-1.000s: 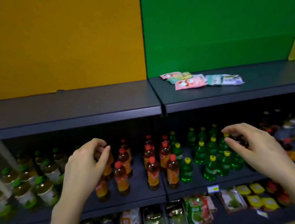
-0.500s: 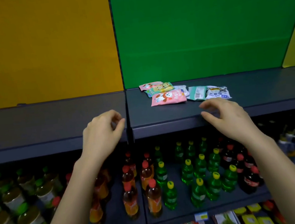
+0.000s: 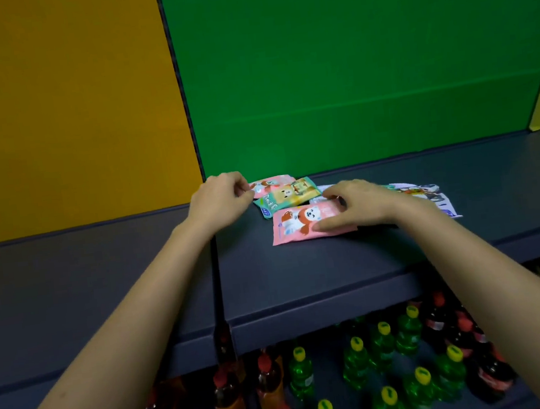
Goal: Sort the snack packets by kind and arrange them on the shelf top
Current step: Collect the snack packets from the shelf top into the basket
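Observation:
Several snack packets lie bunched on the dark shelf top (image 3: 302,268) near the green wall. A pink packet (image 3: 274,183) is farthest back, a green and yellow packet (image 3: 289,195) overlaps it, and a second pink packet (image 3: 298,224) lies nearest me. My left hand (image 3: 221,198) has its fingers curled at the left end of the far pink packet and pinches it. My right hand (image 3: 362,202) arches over the right end of the near pink packet, thumb along its front edge, fingers on its far edge. A white packet (image 3: 429,193) shows partly behind my right wrist.
A narrow seam (image 3: 217,277) divides the shelf top into two panels; bare shelf surface stretches left and right of the packets. Yellow and green walls rise right behind. Green bottles (image 3: 383,353) and red-capped bottles (image 3: 268,382) stand on the shelf below.
Both hands rose from in front of the lower shelves onto the shelf top and reached the packets. The view tilted up and closer to the shelf top.

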Demonstrator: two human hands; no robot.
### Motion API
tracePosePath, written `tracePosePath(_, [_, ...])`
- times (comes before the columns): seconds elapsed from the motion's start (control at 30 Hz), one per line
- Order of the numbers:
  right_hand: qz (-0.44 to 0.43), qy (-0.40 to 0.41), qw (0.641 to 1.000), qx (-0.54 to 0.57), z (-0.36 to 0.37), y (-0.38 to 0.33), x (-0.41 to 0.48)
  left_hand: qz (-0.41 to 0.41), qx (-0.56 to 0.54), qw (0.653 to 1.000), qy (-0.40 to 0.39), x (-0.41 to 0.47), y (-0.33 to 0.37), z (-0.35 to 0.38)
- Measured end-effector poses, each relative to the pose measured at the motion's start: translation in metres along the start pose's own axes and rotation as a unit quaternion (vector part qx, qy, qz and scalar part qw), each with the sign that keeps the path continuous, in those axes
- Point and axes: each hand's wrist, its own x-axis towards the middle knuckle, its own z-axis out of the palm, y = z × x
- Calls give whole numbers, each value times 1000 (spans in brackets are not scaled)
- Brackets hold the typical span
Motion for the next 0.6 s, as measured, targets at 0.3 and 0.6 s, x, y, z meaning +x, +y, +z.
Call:
tracePosePath(0.3, [11,-5,1000,11,-8,6,16,6,-66,989,-132,50,7,41])
tracePosePath(0.6, [15,-8,966,260,-33,59,1,-30,-101,959,-264,68,18,51])
